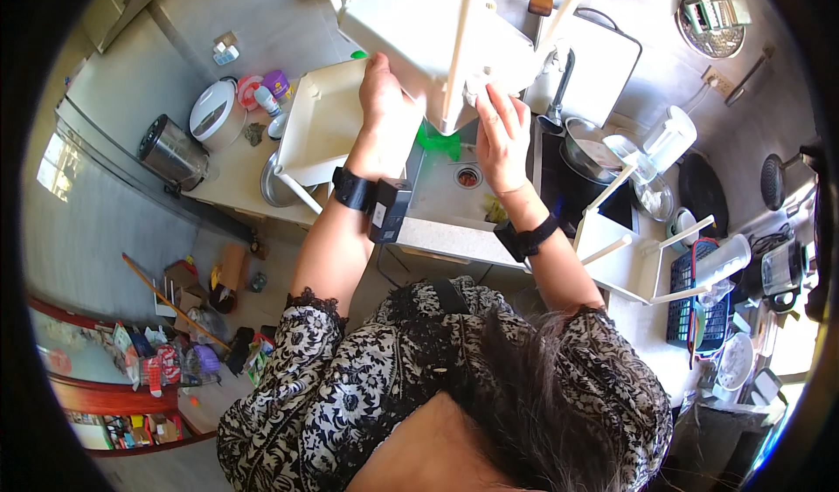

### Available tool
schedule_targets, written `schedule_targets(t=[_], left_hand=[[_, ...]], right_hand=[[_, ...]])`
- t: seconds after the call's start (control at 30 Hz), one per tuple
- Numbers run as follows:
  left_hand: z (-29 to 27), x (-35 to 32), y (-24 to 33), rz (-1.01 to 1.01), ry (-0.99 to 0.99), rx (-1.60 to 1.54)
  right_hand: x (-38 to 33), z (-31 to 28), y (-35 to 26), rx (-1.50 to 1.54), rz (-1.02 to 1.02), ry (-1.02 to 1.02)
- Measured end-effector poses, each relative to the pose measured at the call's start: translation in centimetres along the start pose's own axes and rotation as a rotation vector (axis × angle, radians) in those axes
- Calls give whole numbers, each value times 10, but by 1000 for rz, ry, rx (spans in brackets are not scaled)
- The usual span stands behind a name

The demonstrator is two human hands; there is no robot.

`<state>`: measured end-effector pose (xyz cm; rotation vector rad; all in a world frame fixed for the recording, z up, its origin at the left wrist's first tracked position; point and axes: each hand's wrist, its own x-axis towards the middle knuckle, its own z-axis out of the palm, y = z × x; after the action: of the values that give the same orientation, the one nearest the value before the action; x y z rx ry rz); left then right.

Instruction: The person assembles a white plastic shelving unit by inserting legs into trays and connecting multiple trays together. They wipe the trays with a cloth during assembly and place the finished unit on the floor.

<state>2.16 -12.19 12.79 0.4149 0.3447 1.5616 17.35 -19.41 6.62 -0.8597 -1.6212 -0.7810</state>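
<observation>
A white plastic rack tray (411, 20) with long legs is held up above the sink (428, 186), tilted. My left hand (384, 99) grips its near left edge, thumb on the outer side and the other fingers hidden. My right hand (502, 138) is at the tray's right side near a leg, its fingertips pressed together on a small crumpled white cloth or tissue (474, 86) against the plastic. Beneath the tray, a green plastic piece (440, 142) lies in the sink by the drain (468, 176).
A second white tray (319, 125) stands on the left counter, beside a rice cooker (217, 116). Another legged tray (616, 256) lies on the right counter, near a blue basket (699, 300). Pans (594, 151) sit on the stove; a tall faucet (559, 94) rises behind the sink.
</observation>
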Motion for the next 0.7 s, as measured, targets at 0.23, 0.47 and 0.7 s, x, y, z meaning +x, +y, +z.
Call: schedule_targets(t=[0.23,0.47,0.7], left_hand=[[24,-8,-7,-41,39,87],[29,-12,-11,-109,43,108],[29,-22,-15,-118,47,181]], right_hand=[[22,2,36,-126,451,134],[45,-23,-11,-35,228,89],[74,-21,47,-79,407,183]])
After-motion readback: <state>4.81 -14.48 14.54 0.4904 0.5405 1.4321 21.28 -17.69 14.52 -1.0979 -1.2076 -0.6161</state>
